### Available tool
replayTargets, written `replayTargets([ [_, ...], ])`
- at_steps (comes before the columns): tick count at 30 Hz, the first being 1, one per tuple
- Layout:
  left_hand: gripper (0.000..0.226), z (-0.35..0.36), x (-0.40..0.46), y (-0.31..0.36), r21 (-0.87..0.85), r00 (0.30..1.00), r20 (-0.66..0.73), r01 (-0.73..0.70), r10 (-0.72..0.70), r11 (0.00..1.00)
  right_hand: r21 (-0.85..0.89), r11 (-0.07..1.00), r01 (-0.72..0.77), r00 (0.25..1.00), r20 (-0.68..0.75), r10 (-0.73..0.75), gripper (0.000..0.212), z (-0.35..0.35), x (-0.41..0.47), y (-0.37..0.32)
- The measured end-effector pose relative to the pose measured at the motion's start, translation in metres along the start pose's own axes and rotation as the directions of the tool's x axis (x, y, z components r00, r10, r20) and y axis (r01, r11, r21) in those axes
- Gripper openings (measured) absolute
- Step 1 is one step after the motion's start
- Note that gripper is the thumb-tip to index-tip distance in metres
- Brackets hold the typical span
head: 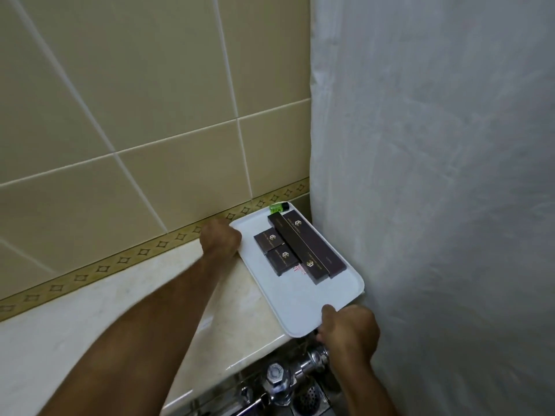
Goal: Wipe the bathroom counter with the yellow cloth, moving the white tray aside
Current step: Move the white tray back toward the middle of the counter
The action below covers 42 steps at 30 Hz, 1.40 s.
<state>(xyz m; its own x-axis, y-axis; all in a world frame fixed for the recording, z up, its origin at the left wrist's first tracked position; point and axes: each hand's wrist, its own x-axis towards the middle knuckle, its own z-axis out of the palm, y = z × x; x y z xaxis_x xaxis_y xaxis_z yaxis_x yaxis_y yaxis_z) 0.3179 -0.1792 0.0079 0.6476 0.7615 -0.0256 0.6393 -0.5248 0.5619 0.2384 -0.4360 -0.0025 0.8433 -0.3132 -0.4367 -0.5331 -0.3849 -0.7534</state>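
The white tray point(303, 307) lies on the beige marble counter point(90, 319) at its right end, against the shower curtain. On it are several dark brown boxes point(303, 250) and a small green bottle point(277, 208) at the far edge. My left hand point(220, 240) grips the tray's far left rim by the wall. My right hand point(348, 330) grips the near right corner, which overhangs the counter edge. No yellow cloth is in view.
A white shower curtain point(435, 175) hangs close on the right, touching the tray. Beige wall tiles with a patterned border point(120, 262) run behind the counter. Below the counter edge are chrome valve fittings point(285, 376) and a floor drain point(309, 397).
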Motion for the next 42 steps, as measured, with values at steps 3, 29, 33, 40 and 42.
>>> replayTargets([
  [3,0.018,-0.015,-0.014,-0.022,-0.134,1.000,-0.030,0.004,-0.008,0.991,-0.118,0.986,0.121,0.991,-0.046,-0.127,0.023,-0.013,-0.001,-0.007],
  [29,0.018,-0.216,-0.132,-0.306,0.011,0.914,-0.173,0.375,-0.367,0.927,-0.528,0.396,0.751,0.658,0.557,-0.507,0.016,0.207,-0.094,-0.102],
  [33,0.018,-0.212,-0.127,-0.311,0.056,0.913,-0.184,0.380,-0.365,0.923,-0.554,0.386,0.737,0.671,0.531,-0.517,0.007,0.220,-0.094,-0.099],
  [40,0.030,-0.237,-0.129,-0.325,0.371,0.959,-0.185,0.272,-0.217,0.888,-0.512,0.433,0.742,0.658,0.429,-0.620,0.030,0.195,-0.121,-0.097],
  [42,0.030,-0.259,-0.127,-0.357,0.533,0.962,-0.126,0.271,-0.242,0.802,-0.387,0.478,0.789,0.607,0.368,-0.704,0.034,0.182,-0.148,-0.080],
])
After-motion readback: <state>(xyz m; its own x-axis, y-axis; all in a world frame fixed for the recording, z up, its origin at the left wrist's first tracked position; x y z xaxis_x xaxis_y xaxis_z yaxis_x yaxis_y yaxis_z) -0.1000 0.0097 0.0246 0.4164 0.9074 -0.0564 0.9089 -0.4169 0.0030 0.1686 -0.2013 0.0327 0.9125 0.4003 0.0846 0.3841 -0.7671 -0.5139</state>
